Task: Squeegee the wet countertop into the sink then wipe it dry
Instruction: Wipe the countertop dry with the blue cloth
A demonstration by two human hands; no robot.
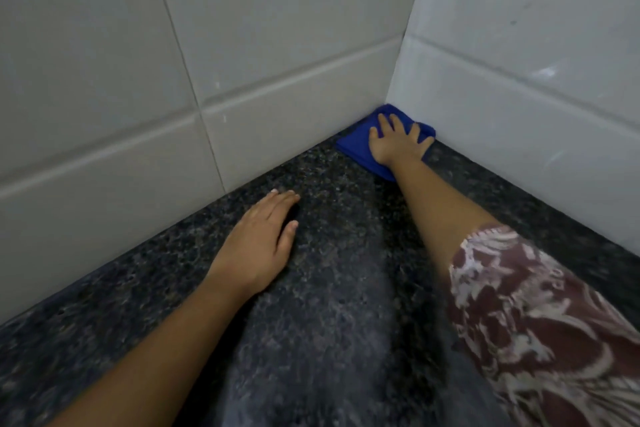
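A person's right hand point(394, 142) is pressing, fingers spread, a blue cloth point(356, 146) into the tiled corner point(398, 80); the left hand point(259, 239) is lying flat on the worktop point(329, 305) nearer.

The surface point(329, 288) is looking like dark speckled stone, polished and showing a dull sheen down its middle. The wall tiles point(277, 28) are showing as smooth glazed white ceramic, glossier on the right, while the blue cloth point(356, 142) is appearing soft and matt. The sleeve point(536, 322) is looking like thin printed fabric.
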